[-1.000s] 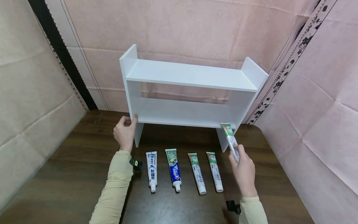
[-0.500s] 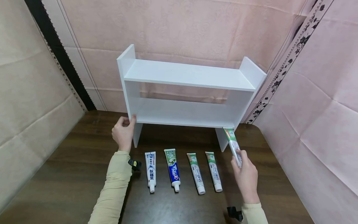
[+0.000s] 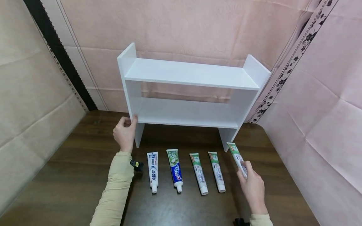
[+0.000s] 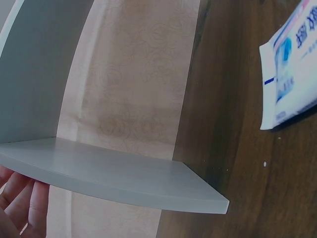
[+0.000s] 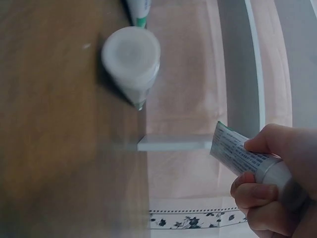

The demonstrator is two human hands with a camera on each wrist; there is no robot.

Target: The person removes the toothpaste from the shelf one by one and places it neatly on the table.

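My left hand [image 3: 124,133] holds the left side panel of a white two-tier shelf rack [image 3: 186,112], its thumb at the front edge. In the left wrist view, fingers [image 4: 37,206] lie against the panel's outer face. My right hand [image 3: 253,190] grips a green-and-white toothpaste tube [image 3: 236,155] near its capped end. The tube's flat green end points toward the rack's right leg. The right wrist view shows the tube [image 5: 240,151] raised, with thumb and curled fingers around its cap end. Both tiers of the rack bear nothing.
On the brown table [image 3: 70,175] before the rack lie a white-and-blue toothpaste tube [image 3: 153,174], a green-and-blue one [image 3: 176,172] and two green-and-white ones [image 3: 199,174]. Pink cloth [image 3: 186,28] hangs behind the rack, with cloth walls on both sides.
The right hand has drawn its toothpaste tube back from the lower tier's right end, toward me and slightly right. My left hand keeps its place on the rack.
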